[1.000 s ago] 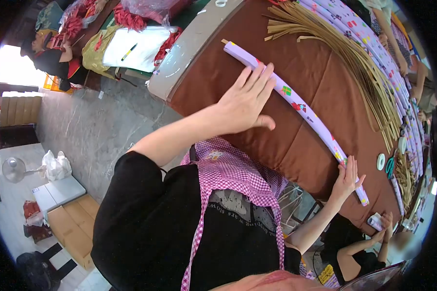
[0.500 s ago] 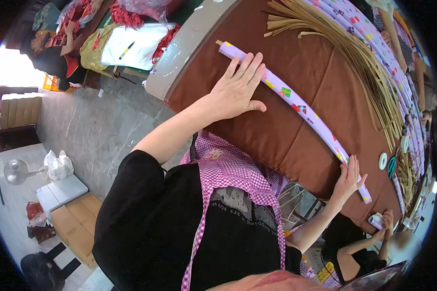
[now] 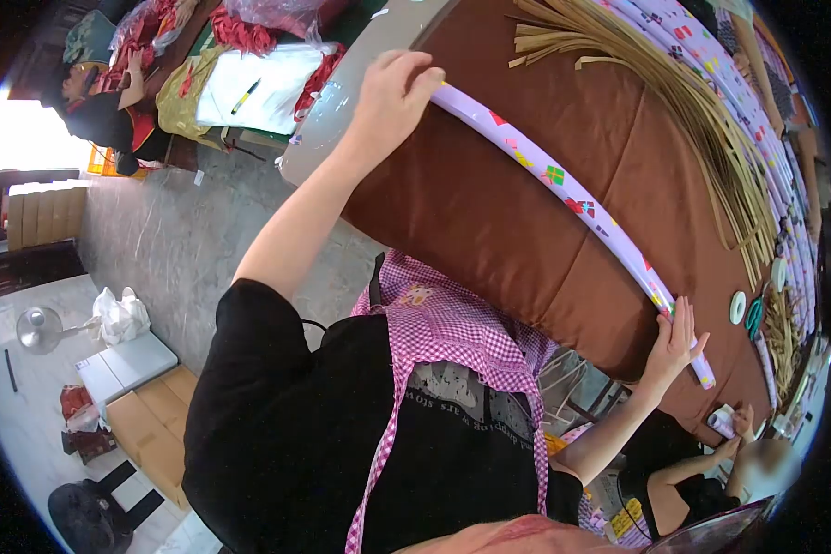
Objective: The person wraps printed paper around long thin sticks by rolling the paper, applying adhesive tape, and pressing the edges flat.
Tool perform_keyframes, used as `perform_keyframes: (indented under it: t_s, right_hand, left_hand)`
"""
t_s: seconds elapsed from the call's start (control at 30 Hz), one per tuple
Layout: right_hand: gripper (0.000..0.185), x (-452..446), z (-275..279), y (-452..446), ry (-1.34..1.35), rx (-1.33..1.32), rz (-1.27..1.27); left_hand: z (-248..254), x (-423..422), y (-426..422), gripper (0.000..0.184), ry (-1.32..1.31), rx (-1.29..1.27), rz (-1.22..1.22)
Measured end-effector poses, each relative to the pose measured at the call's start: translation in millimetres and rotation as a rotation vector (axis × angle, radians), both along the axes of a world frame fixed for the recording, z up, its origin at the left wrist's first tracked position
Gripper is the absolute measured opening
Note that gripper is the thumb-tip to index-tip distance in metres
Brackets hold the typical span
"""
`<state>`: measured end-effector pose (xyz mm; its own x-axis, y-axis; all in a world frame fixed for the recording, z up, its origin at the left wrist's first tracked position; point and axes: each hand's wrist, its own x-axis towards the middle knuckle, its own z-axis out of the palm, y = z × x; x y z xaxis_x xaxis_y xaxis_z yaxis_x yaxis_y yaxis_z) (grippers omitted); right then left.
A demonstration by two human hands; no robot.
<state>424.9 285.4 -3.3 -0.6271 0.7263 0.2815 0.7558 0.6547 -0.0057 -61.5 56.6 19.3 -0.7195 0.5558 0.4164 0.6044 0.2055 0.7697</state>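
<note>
A long, thin lilac roll with coloured gift prints [image 3: 577, 201] lies slantwise on the brown cloth [image 3: 489, 222]. At its upper left end is my left hand [image 3: 399, 97], fingers bent and closed round the tip, which they hide. My right hand [image 3: 676, 346] rests on the roll near its lower right end, fingers stretched out and thumb apart. A short piece of the roll shows beyond that hand.
Tan strips [image 3: 660, 92] and more lilac rolls [image 3: 711, 69] lie along the far side. White tape [image 3: 737, 307] and teal scissors [image 3: 754, 317] are at the right. Near the lower right, another person's hands [image 3: 739, 429] hold a small roll.
My left hand has moved from lying spread on the roll to its upper left end, and its fingers have bent. My right hand stays near the other end.
</note>
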Motion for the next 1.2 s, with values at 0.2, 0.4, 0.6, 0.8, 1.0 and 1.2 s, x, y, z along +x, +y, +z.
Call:
perform_keyframes:
  t_s: [0.2,0.4,0.6,0.8,1.0,1.2]
  right_hand:
    - [0.041,-4.1,5.2,-3.8,0.028,-0.042,-0.019]
    - [0.041,2.1,1.0,-3.3,0.011,-0.035,-0.027]
    - [0.043,9.3,-2.2,-1.3,-0.029,-0.024,-0.004]
    - [0.041,5.1,0.7,-3.3,-0.013,-0.043,-0.037]
    - [0.042,3.9,0.4,-2.7,-0.014,-0.044,-0.056]
    - [0.044,8.0,-1.2,1.4,-0.007,-0.078,-0.018]
  left_hand:
    - [4.5,-0.1,26.7,0.028,0.284,-0.292,-0.163]
    - [-7.8,-24.7,26.2,0.028,0.205,-0.45,-0.592]
    - [-7.9,-35.6,27.6,0.022,0.232,-0.501,-0.714]
    - [-4.5,-42.1,26.8,0.032,0.259,-0.51,-0.803]
    - [-6.6,-61.3,17.9,0.044,0.195,-0.472,-0.864]
    - [0.5,-72.9,12.5,0.047,0.059,-0.475,-0.862]
